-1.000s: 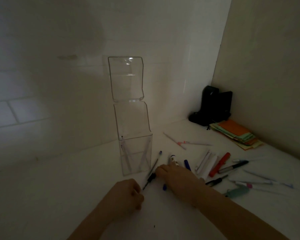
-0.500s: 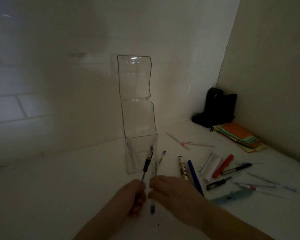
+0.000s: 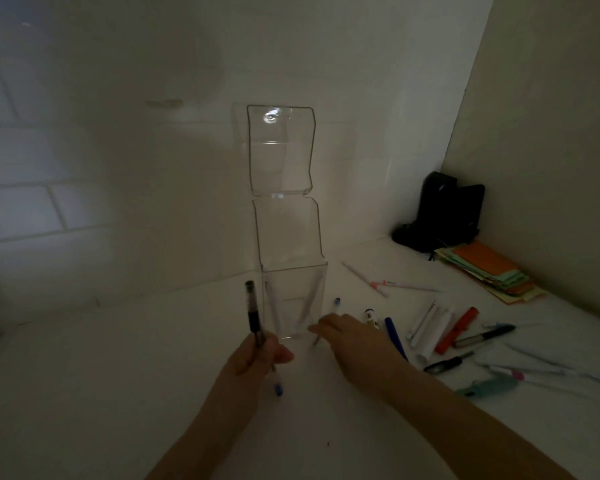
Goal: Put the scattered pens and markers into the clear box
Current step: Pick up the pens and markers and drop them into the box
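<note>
Clear plastic, the tall box with its hinged lid (image 3: 293, 271) flipped up stands at 12 o'clock from your hands and holds only two or three pens. Your left hand (image 3: 260, 351) pinches a black-gripped pen (image 3: 253, 311) upright just left of it, a blue-tipped pen (image 3: 277, 386) hanging below that fist. Your right hand (image 3: 352, 339) reaches with loosely spread fingers for a thin blue-capped pen (image 3: 333, 308). Most remain: at 3 o'clock lie the orange marker (image 3: 457, 329), black marker (image 3: 485, 336) and others.
</note>
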A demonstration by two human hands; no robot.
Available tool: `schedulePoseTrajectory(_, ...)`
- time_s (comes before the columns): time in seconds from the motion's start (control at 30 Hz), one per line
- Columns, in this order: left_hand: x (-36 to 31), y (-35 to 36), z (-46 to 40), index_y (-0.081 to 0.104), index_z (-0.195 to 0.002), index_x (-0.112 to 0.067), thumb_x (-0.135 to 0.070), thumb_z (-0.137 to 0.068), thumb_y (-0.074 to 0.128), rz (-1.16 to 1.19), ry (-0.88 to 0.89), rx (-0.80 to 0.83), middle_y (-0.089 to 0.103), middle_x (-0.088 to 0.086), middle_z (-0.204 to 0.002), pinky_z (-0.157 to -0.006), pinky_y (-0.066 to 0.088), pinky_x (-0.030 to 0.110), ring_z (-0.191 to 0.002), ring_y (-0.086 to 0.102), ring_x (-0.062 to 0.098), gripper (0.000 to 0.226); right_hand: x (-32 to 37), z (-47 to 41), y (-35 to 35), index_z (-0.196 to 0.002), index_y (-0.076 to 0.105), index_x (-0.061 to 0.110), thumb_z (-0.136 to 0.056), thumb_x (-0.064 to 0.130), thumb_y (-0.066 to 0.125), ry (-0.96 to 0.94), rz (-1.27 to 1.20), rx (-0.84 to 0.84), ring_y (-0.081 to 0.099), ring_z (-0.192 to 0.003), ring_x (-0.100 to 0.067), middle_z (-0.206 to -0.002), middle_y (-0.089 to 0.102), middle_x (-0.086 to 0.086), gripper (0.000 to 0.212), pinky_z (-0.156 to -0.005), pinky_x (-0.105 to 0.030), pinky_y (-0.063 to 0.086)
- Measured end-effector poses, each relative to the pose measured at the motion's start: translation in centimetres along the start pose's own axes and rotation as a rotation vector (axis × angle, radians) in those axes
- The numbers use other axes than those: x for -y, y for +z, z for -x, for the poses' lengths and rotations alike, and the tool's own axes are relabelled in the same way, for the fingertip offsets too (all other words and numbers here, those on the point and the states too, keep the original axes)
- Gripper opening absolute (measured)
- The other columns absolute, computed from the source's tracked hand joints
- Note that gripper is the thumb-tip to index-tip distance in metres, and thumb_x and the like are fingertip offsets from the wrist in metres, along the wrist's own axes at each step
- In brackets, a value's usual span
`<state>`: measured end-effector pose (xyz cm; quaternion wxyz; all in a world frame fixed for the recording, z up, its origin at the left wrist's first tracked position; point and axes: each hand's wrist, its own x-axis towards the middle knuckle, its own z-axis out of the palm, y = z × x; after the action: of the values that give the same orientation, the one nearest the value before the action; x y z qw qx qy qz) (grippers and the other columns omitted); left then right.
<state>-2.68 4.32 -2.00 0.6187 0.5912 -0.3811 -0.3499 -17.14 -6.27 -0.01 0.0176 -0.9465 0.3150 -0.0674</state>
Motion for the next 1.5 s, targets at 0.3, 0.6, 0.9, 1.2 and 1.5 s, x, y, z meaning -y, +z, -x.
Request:
schedulePoseTrajectory(0.3, -3.4, -0.3, -0.6, 0.053, -0.083, -0.010, 0.000, -0.088, 0.044, 0.110, 0.257, 0.137, 0.067, -0.008, -0.061, -0.059, 0.047, 0.014, -0.062, 0.059, 0.002, 0.015, 2.3, -0.7, -3.5, -0.113, 0.053, 0.008, -0.090, 0.009, 0.045, -0.308, 0.215, 0.097, 0.053, -0.105, -0.028, -0.114, 0.058, -0.014, 0.025, -0.083, -0.041, 0.046)
schedulePoseTrajectory(0.6, -15.1, 1.1, -6.1, 0.044, -0.084, -0.019, 0.007, -0.088, 0.039, 0.147, 0.518, 0.237, 0.063, 0.008, -0.091, -0.072, 0.057, 0.021, -0.082, 0.067, 0.009, 0.028, 2.5, -1.4, -15.9, -0.112, 0.034, 0.028, -0.089, 0.008, 0.050, -0.087, -0.824, -0.830, 0.066, -0.086, -0.007, -0.090, 0.065, 0.001, 0.035, -0.075, -0.020, 0.057)
schedulePoseTrajectory(0.9, -11.4, 1.7, -9.4, 0.050, -0.078, -0.021, -0.013, -0.082, 0.060, -0.320, 0.284, 0.217, 0.056, 0.001, -0.078, -0.069, 0.041, 0.027, -0.073, 0.053, 0.014, 0.013, 1.8, -5.9, -10.4, -0.117, 0.041, 0.024, -0.093, 0.014, 0.043, 0.059, -0.529, -0.485, 0.066, -0.080, -0.028, -0.095, 0.067, -0.015, 0.026, -0.075, -0.048, 0.056)
schedulePoseTrajectory(1.2, -10.5, 0.8, -8.5, 0.051, -0.090, -0.025, -0.004, -0.083, 0.056, -0.363, 0.428, 0.117, 0.061, -0.007, -0.102, -0.088, 0.043, 0.022, -0.097, 0.056, 0.005, 0.022, -1.0, -4.1, -10.4, -0.116, 0.061, 0.019, -0.093, 0.020, 0.047, 0.061, -0.487, -0.328, 0.059, -0.096, -0.009, -0.112, 0.066, 0.001, 0.027, -0.075, -0.004, 0.043)
schedulePoseTrajectory(1.5, -4.4, 5.0, -2.6, 0.055, -0.101, -0.029, -0.008, -0.082, 0.046, -1.043, 0.886, 0.521, 0.062, -0.006, -0.110, -0.094, 0.042, 0.019, -0.104, 0.052, 0.006, 0.030, -5.0, 6.5, -5.6, -0.110, 0.063, 0.024, -0.089, 0.018, 0.055, 0.273, -0.268, 0.129, 0.057, -0.086, -0.003, -0.102, 0.062, 0.010, 0.023, -0.076, -0.014, 0.045)
